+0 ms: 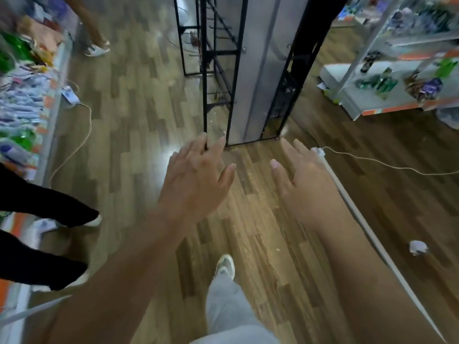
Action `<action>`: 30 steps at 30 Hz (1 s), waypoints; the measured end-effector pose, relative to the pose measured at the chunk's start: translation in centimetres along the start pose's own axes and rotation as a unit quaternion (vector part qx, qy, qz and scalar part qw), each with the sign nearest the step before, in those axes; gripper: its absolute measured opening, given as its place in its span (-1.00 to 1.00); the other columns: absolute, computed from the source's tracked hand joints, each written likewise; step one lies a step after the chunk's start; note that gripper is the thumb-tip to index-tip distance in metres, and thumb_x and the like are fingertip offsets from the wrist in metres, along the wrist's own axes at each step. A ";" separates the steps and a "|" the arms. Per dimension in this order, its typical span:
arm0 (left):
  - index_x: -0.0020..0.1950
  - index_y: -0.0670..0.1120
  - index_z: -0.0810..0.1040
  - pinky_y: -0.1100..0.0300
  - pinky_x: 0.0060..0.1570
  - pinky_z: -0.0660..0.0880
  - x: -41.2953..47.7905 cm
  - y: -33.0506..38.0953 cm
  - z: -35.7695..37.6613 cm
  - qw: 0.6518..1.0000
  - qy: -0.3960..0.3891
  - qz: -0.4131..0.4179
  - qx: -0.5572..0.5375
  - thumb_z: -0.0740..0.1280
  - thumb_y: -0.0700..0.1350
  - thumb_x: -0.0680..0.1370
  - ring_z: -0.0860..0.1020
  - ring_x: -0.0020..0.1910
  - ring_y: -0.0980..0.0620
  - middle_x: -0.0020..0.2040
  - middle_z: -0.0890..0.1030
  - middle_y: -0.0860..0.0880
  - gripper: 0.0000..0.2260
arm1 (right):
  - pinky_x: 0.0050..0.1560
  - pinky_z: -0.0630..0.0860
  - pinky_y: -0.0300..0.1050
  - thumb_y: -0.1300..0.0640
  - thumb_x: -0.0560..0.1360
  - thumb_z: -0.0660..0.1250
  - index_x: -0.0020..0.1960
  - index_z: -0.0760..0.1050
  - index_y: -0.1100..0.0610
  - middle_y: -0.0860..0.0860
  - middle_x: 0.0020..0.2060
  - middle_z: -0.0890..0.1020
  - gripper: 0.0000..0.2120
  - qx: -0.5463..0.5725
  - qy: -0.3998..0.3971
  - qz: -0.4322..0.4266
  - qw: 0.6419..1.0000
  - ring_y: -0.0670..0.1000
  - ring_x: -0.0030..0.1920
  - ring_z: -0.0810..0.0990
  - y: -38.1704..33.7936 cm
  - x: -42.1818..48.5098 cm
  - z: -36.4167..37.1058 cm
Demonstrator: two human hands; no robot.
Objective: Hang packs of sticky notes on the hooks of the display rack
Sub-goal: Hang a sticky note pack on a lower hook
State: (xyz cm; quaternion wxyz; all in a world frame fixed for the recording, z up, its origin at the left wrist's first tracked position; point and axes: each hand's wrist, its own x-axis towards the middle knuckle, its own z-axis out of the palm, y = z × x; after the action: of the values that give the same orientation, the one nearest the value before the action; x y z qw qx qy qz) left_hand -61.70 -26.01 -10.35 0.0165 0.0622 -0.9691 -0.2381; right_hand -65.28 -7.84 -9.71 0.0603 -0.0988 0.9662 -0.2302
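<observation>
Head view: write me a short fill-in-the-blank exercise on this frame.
1. The left hand and the right hand each hold ___.
2. The brown plank floor under the black metal wire display rack looks made of ___.
3. The crumpled white paper scrap lies on the person's ___ side.
Missing: nothing; wood; right.

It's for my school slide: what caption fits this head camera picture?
Empty left hand and right hand held out toward the black display rack on the wooden floor.

A shop, stocked goods shelves (407, 78), black display rack (218, 55), aisle floor (129, 120)
</observation>
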 end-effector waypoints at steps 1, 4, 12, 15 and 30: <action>0.56 0.06 0.19 -0.07 0.50 0.12 2.5 -0.5 -0.4 1.000 0.008 -0.008 -0.002 0.16 0.12 0.62 0.13 0.54 -0.07 0.56 0.19 -0.09 -0.49 | 0.53 -0.01 0.18 -0.09 0.64 0.04 0.57 0.08 0.00 0.07 0.56 0.12 -0.48 0.000 -0.005 -0.004 1.000 0.15 0.56 -0.04 -0.6 2.6 -0.1; 0.54 0.05 0.23 -0.04 0.46 0.16 9.5 -1.9 -2.4 0.999 0.030 -0.027 -0.006 0.17 0.11 0.62 0.16 0.53 -0.06 0.55 0.23 -0.09 -0.50 | 0.53 -0.03 0.17 -0.10 0.65 0.03 0.57 0.05 -0.04 0.03 0.56 0.09 -0.48 0.016 -0.029 -0.010 0.999 0.13 0.56 -0.08 -2.7 10.7 -0.2; 0.55 0.05 0.22 -0.12 0.47 0.18 25.9 -8.7 -7.5 0.995 0.052 -0.084 -0.033 0.16 0.14 0.60 0.15 0.54 -0.08 0.56 0.20 -0.10 -0.48 | 0.52 0.01 0.09 -0.07 0.65 0.04 0.57 0.10 0.02 0.03 0.55 0.15 -0.49 0.035 -0.018 -0.043 0.998 0.10 0.56 0.00 -9.4 30.2 0.1; 0.57 0.07 0.17 -0.12 0.50 0.13 32.0 -12.0 -8.5 0.995 0.053 -0.076 -0.039 0.16 0.14 0.61 0.10 0.56 -0.04 0.58 0.16 -0.08 -0.47 | 0.50 -0.02 0.01 -0.06 0.66 0.05 0.57 0.09 0.01 0.01 0.55 0.14 -0.50 0.049 -0.009 -0.045 0.998 0.07 0.56 0.00 -11.7 36.8 1.0; 0.56 0.07 0.20 -0.17 0.48 0.15 67.4 -28.8 -19.7 0.998 0.065 0.001 0.006 0.16 0.07 0.63 0.14 0.55 -0.11 0.56 0.21 -0.12 -0.51 | 0.49 0.08 -0.19 -0.03 0.65 0.12 0.54 0.18 0.08 0.00 0.51 0.27 -0.50 0.131 0.060 -0.068 0.987 -0.08 0.52 0.16 -30.5 70.1 5.5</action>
State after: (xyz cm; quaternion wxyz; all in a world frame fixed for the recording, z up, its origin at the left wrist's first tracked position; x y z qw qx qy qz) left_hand -124.13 -69.08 -6.06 0.0793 0.0770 -0.9674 -0.2280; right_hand -127.63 -52.21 -5.69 -0.0009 -0.1412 0.9207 -0.3638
